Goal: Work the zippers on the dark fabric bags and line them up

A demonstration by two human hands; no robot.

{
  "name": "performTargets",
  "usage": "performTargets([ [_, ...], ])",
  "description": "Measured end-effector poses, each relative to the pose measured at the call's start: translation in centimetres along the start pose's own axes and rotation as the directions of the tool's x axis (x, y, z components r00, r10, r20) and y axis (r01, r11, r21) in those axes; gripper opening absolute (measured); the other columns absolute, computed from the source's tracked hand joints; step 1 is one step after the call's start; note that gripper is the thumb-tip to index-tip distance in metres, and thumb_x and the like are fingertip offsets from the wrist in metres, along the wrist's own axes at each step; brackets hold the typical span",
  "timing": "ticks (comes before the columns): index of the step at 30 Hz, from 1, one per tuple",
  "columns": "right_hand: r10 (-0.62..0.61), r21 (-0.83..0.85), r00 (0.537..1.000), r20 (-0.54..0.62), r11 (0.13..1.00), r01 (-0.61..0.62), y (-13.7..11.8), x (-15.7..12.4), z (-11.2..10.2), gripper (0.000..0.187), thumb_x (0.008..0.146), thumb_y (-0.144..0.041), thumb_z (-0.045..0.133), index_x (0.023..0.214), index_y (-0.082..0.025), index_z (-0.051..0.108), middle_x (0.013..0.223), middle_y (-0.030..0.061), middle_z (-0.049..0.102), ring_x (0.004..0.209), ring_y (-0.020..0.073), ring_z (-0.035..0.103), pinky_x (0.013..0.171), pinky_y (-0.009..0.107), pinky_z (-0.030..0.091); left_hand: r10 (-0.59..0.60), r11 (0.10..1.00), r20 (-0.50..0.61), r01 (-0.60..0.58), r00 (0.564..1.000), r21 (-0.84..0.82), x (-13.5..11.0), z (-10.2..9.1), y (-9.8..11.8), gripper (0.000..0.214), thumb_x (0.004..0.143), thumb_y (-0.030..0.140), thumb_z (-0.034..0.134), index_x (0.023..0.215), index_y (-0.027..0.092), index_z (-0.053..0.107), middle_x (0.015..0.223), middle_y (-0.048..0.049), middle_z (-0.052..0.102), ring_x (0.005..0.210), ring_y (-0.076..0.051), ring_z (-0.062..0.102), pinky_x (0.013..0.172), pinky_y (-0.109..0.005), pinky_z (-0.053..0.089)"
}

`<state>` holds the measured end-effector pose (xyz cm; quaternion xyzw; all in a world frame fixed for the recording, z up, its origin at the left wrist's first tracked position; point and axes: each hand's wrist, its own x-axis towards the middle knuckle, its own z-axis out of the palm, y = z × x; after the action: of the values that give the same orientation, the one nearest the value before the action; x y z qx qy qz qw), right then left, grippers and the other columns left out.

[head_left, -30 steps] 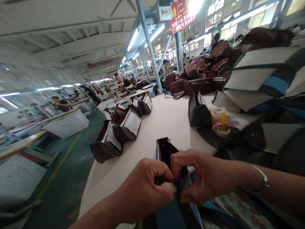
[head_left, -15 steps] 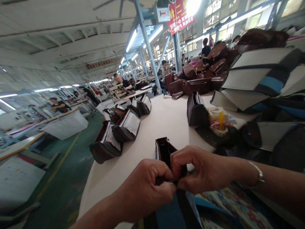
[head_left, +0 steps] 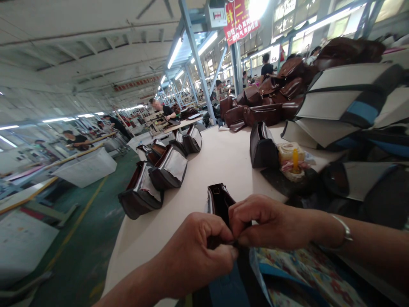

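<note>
Comparing this moment with the views from up to a second earlier shows one small change at the right hand (head_left: 268, 221): its fingers, formerly stretched down toward the near edge, have drawn up and closed. Thumb and forefinger now meet the left hand (head_left: 198, 251) at a single spot on the near rim of the small dark bag (head_left: 219, 202). The bag itself has not shifted; it stands upright on the pale surface (head_left: 220, 162), near the front edge. With the right fingers raised, more of the flowered cloth (head_left: 303, 273) below the right wrist is exposed. Left hand: curled into a loose fist, knuckles up, thumb tip pressed against the forefinger on the bag's rim. Right hand: palm down, fingers bent, pinching the same rim from the opposite side; a bracelet (head_left: 345, 232) sits on the wrist. What lies between the fingertips cannot be made out. A row of bags (head_left: 166, 170) lies along the left edge of the surface, well apart.
</note>
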<state>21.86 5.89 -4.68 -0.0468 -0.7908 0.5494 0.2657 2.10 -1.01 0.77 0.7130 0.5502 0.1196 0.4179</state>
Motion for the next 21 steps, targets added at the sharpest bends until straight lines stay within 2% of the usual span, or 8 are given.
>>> performTargets([
  [5, -0.042, -0.04, 0.999, -0.019, 0.998, 0.041, 0.3, 0.0, 0.1, 0.006, 0.085, -0.014, 0.067, 0.082, -0.009, 0.068, 0.082, 0.0043, 0.062, 0.071, 0.0119, 0.056, 0.066, 0.024, 0.043, -0.037, 0.999, 0.006, 0.037, 0.999, -0.027, -0.2, 0.0, 0.1, 0.012, 0.071, 0.024, 0.061, 0.064, 0.016, 0.056, 0.059, 0.0052, 0.043, 0.056, -0.009, 0.037, 0.049, -0.024, 0.025],
  [9, -0.036, -0.073, 0.999, -0.037, 0.997, 0.033, 0.4, -0.1, 0.5, 0.004, 0.084, -0.013, 0.065, 0.082, -0.01, 0.066, 0.08, 0.0036, 0.061, 0.068, 0.0111, 0.055, 0.064, 0.023, 0.042, -0.047, 0.999, -0.04, 0.045, 0.998, -0.03, -0.2, 0.3, 0.3, 0.016, 0.07, 0.022, 0.061, 0.059, 0.017, 0.051, 0.057, 0.0061, 0.039, 0.055, -0.009, 0.033, 0.047, -0.024, 0.022],
  [15, -0.058, -0.112, 0.997, -0.042, 0.992, 0.053, 0.5, -0.2, 0.5, 0.005, 0.079, -0.016, 0.07, 0.079, -0.012, 0.066, 0.077, 0.0019, 0.062, 0.067, 0.0113, 0.055, 0.064, 0.023, 0.043, -0.033, 0.999, -0.048, 0.031, 0.998, -0.041, -0.3, 0.8, 0.2, 0.008, 0.069, 0.017, 0.057, 0.061, 0.016, 0.055, 0.058, 0.0055, 0.042, 0.056, -0.009, 0.036, 0.048, -0.024, 0.023],
  [18, 0.019, -0.127, 0.998, -0.057, 0.992, -0.026, 0.2, -0.3, 0.6, 0.011, 0.075, -0.019, 0.074, 0.076, -0.013, 0.066, 0.075, 0.0009, 0.062, 0.066, 0.0118, 0.055, 0.062, 0.023, 0.043, -0.016, 0.999, -0.048, 0.014, 0.999, -0.031, -0.4, 0.9, 0.1, 0.008, 0.069, 0.017, 0.055, 0.061, 0.016, 0.054, 0.059, 0.005, 0.042, 0.058, -0.01, 0.037, 0.05, -0.024, 0.024],
  [21, 0.112, -0.161, 0.988, -0.104, 0.979, -0.128, -0.2, -0.4, 1.1, 0.005, 0.071, -0.014, 0.07, 0.071, -0.013, 0.065, 0.072, -0.0002, 0.061, 0.064, 0.0115, 0.054, 0.06, 0.023, 0.042, 0.014, 1.0, -0.058, -0.013, 0.998, 0.006, -0.5, 1.1, 0.0, 0.008, 0.071, 0.017, 0.052, 0.064, 0.016, 0.056, 0.062, 0.0043, 0.044, 0.06, -0.01, 0.039, 0.052, -0.025, 0.026],
])
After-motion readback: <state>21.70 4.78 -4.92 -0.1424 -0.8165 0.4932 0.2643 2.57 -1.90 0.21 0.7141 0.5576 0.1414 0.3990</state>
